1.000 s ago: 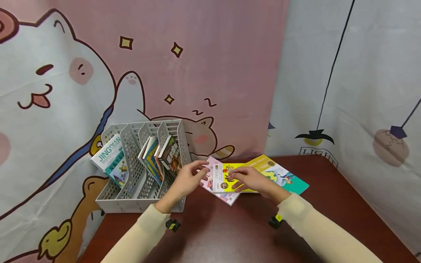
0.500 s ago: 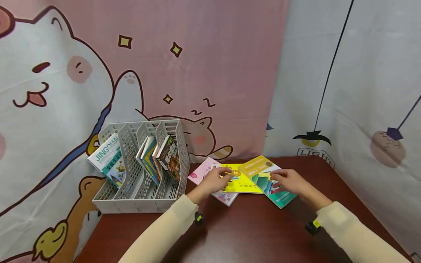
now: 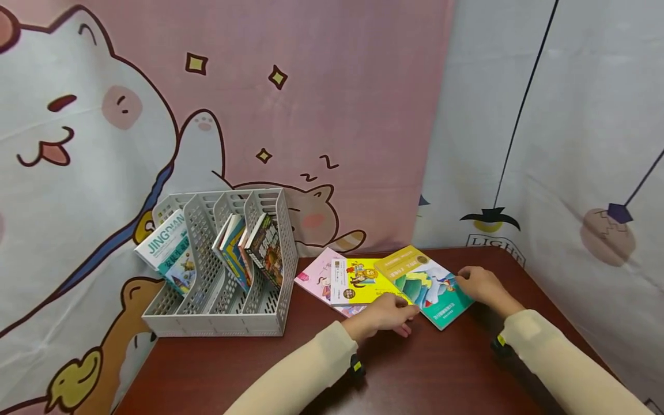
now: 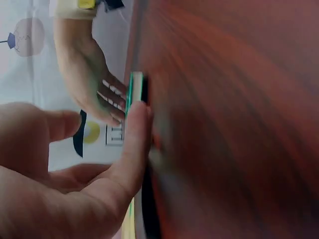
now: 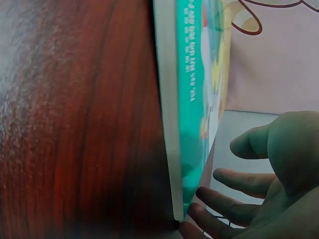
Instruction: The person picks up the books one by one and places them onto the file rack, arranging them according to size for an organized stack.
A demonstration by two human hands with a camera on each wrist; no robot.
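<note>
Three books overlap on the table: a pink one [image 3: 314, 275] underneath at the left, a yellow one [image 3: 355, 291] across it, and a gold-and-teal one [image 3: 430, 288] on top at the right. My left hand [image 3: 385, 315] is at the near side of the yellow and gold-and-teal books, thumb and fingers apart in the left wrist view. Beside the gold-and-teal book's right edge is my right hand [image 3: 482, 286]. In the right wrist view its relaxed fingertips [image 5: 199, 211] are right at the corner of that book, with nothing gripped.
A grey perforated file rack [image 3: 218, 324] stands at the left of the dark red table [image 3: 415, 374]. A white-and-teal book [image 3: 173, 251] leans in its left slot, with several others in the right slots. Printed cloth [image 3: 363, 115] hangs behind.
The gold-and-teal book has been turned and shifted nearer. My left hand has moved from the pink book toward the near right, while my right hand has moved right to that book's outer edge.
</note>
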